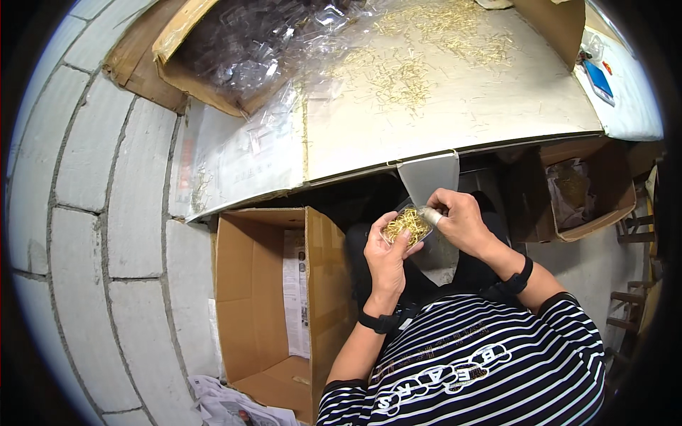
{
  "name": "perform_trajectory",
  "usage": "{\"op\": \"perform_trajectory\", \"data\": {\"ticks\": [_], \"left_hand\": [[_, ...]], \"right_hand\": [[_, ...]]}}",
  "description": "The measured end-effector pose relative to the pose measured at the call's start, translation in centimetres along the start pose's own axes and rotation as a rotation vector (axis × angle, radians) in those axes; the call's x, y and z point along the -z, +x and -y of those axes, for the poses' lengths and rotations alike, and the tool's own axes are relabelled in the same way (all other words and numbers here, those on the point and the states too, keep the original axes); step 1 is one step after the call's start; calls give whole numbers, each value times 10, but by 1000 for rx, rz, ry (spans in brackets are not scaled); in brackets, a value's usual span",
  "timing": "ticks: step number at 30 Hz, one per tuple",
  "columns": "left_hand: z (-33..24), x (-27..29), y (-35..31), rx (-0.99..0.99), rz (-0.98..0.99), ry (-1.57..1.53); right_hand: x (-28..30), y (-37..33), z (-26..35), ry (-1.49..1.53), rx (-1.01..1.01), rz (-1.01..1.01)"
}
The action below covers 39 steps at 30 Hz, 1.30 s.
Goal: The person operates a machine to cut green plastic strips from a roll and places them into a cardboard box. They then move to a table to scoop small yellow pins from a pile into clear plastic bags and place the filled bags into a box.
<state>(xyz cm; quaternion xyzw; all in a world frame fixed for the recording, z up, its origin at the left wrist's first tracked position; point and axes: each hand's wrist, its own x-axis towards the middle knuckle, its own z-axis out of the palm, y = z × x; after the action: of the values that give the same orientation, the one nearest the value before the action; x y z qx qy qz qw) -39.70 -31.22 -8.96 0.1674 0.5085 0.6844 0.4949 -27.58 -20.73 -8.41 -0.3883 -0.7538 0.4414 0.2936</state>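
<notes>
A small clear plastic box (402, 228), heaped with thin gold-coloured metal pieces, is held above my lap. My left hand (387, 257) wraps around it from the left and below, with the thumb over its near side. At the box's right edge, my right hand (460, 221) has its fingers curled together in a pinch, and a pale wrapping covers one fingertip. Whatever those fingers hold is too small or hidden to make out. Just beyond the hands, a grey flap (430, 176) hangs from the table edge.
Loose gold-coloured pieces (398, 82) lie scattered on the table (511, 106). A carton (170, 60) of clear plastic boxes (249, 53) lies at its far left. Below stand an open carton (263, 284) on my left and another (593, 220) on my right. A blue device (598, 79) sits far right.
</notes>
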Motion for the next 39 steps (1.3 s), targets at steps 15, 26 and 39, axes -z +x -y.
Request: {"op": "perform_trajectory", "data": {"ticks": [15,26,39], "left_hand": [[8,4,0,-55,-7,-133],[-45,45,2,-53,16,-173],[-140,302,-24,-289,-613,166]], "right_hand": [[-5,4,-6,567,-311,190],[2,4,-16,553,-266,209],[11,-7,-19,151,-316,448]]}}
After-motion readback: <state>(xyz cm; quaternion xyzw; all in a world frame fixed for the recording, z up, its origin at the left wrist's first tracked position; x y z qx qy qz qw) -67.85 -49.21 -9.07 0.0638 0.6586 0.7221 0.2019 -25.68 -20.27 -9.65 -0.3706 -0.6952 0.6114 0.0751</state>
